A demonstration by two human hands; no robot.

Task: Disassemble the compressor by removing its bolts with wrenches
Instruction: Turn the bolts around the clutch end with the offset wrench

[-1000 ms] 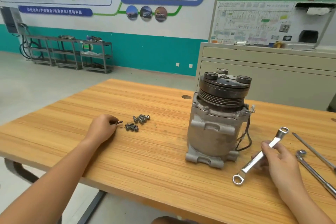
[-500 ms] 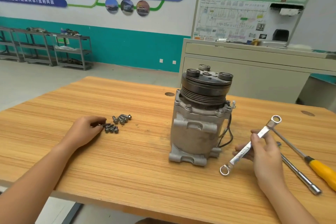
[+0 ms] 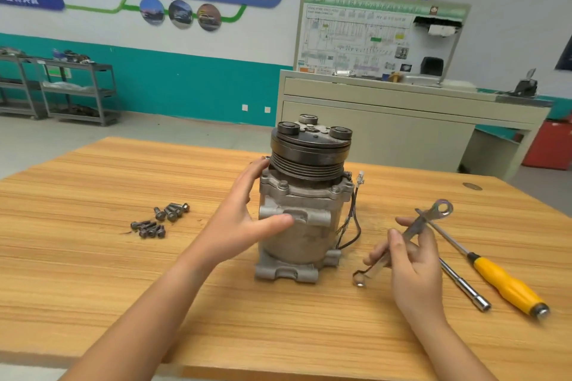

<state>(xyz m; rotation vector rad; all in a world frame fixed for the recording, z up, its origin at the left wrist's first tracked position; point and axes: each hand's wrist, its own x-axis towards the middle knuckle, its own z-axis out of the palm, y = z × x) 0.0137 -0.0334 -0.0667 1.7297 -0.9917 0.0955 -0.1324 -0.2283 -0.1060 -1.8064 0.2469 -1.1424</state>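
The grey metal compressor (image 3: 309, 235) stands upright in the middle of the wooden table (image 3: 93, 272), its dark pulley on top. My left hand (image 3: 244, 216) is spread against the compressor's left side, thumb across the front of the housing and fingers reaching up beside the pulley. To the right, my right hand (image 3: 408, 257) grips a silver double-ring wrench (image 3: 439, 210) by its shank, held slanted just above the table. Several loose bolts (image 3: 161, 219) lie in a small heap on the table to the left.
A yellow-handled screwdriver (image 3: 507, 288) and a silver socket driver (image 3: 464, 284) lie on the table right of my right hand. A beige cabinet (image 3: 387, 130) with a wiring panel stands behind the table. Grey metal shelves (image 3: 77, 90) line the far left wall.
My left hand left the heap of bolts and moved right onto the compressor's side. My right hand lifted the wrench a little and still holds it.
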